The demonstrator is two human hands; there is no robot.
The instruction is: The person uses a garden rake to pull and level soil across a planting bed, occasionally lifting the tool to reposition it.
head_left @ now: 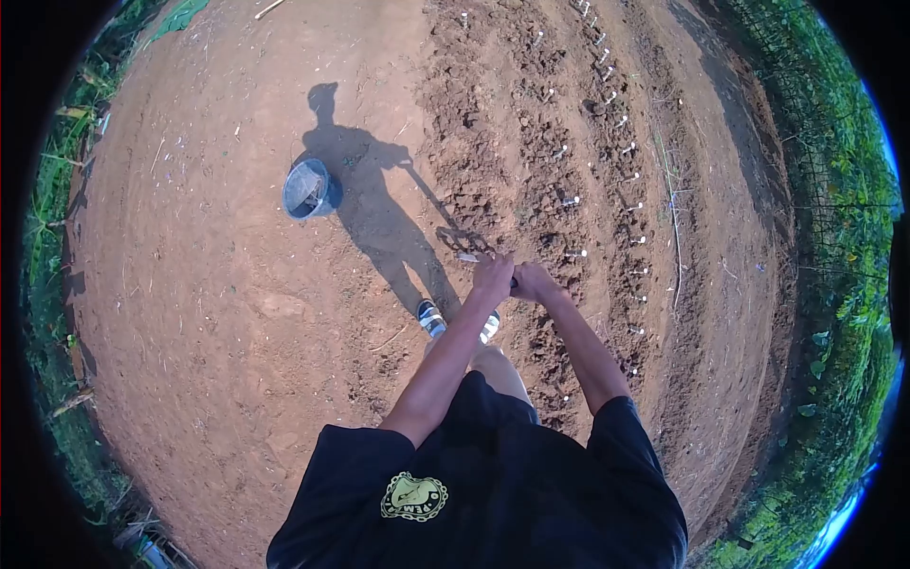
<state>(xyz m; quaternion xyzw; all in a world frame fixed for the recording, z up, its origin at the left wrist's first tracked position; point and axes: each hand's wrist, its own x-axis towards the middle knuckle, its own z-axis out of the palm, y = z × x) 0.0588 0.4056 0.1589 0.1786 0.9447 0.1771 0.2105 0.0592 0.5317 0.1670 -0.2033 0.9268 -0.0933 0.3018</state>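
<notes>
Both my hands are closed round the handle of a long-handled garden tool (pixel 515 283), close together in front of my body. My left hand (pixel 493 277) is on the left side of the grip, and my right hand (pixel 534 283) is just to its right. A short dark piece of the handle shows between them. Beyond my left hand, a pale metal part (pixel 467 257) is visible low over the soil. The tool's head is mostly hidden by my hands; its shadow looks pronged. Dug, clumpy soil (pixel 479 204) lies just ahead of my hands.
A dark bucket (pixel 332 196) with something inside stands on bare ground ahead to the left. Rows of short white-tipped stakes (pixel 571 201) run through the tilled soil at right. A long thin stick (pixel 677 242) lies farther right. Green plants (pixel 834 237) and a fence border the plot.
</notes>
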